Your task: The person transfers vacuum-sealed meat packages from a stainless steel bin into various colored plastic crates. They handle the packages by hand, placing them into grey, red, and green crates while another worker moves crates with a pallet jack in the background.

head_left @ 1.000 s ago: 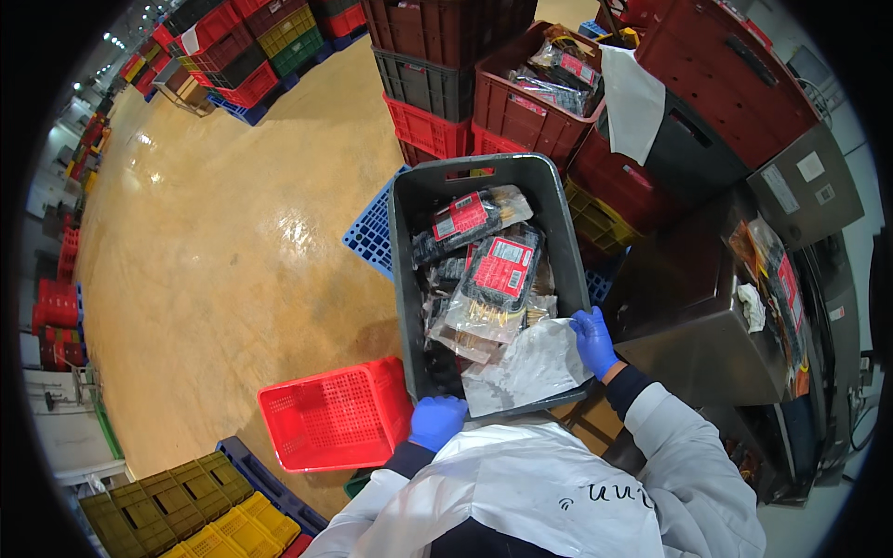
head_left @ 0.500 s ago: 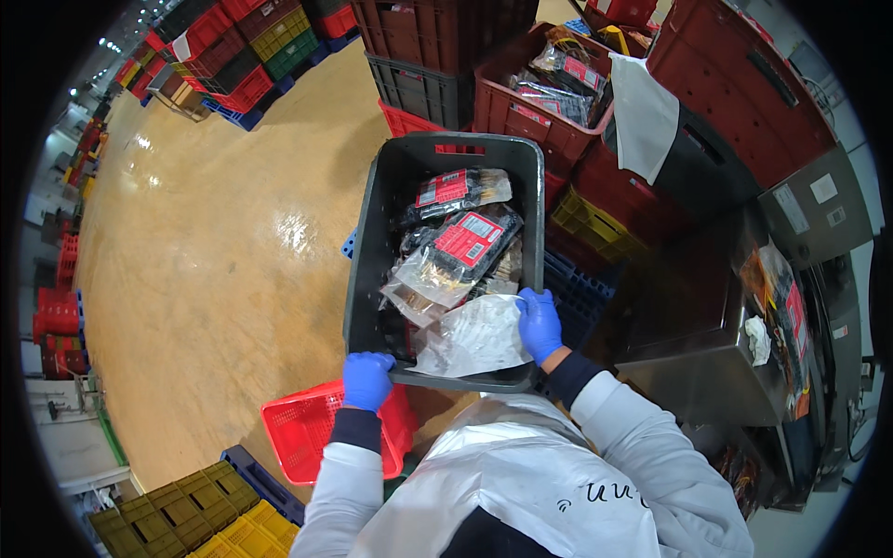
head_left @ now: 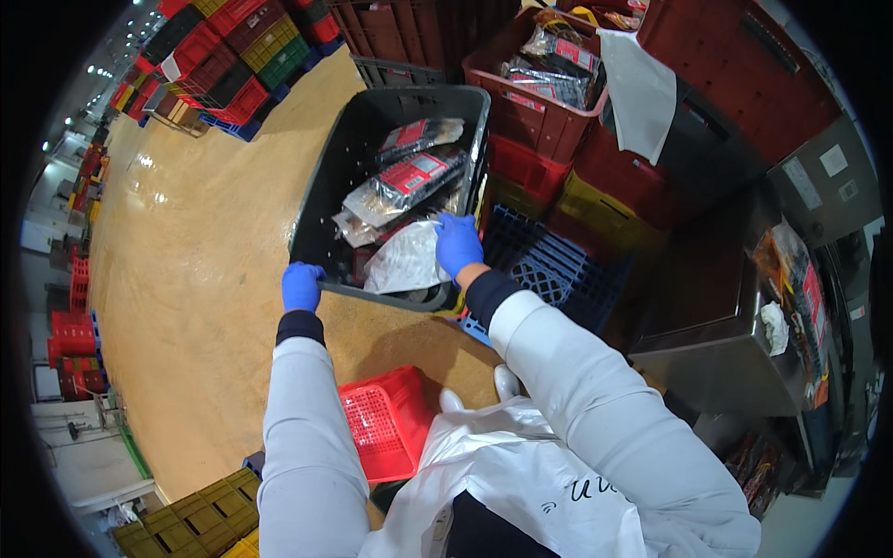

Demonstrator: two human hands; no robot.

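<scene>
A dark grey plastic crate (head_left: 321, 200) is held out in front of me, tilted, its far end leaning right. At its near left corner my left hand (head_left: 301, 286), in a blue glove, is closed on the rim. My right hand (head_left: 459, 245), gloved alike, grips the near right side, next to a white sheet (head_left: 406, 260) inside the crate. Beyond the sheet lie several clear plastic packs (head_left: 406, 184) with dark contents and red labels. Something yellow shows under the crate's right edge; whether the crate rests on it I cannot tell.
A blue pallet (head_left: 535, 265) lies right of the crate. Behind it stand stacked crates, the top reddish-brown one (head_left: 544, 121) holding similar packs. A steel cabinet (head_left: 716, 363) is at right. A red basket (head_left: 386, 423) sits by my feet; olive crates (head_left: 191, 516) stand lower left.
Both hands have carried the grey crate forward and left, and it has turned clockwise. My arms are stretched out further. More of the blue pallet and my white boots now show.
</scene>
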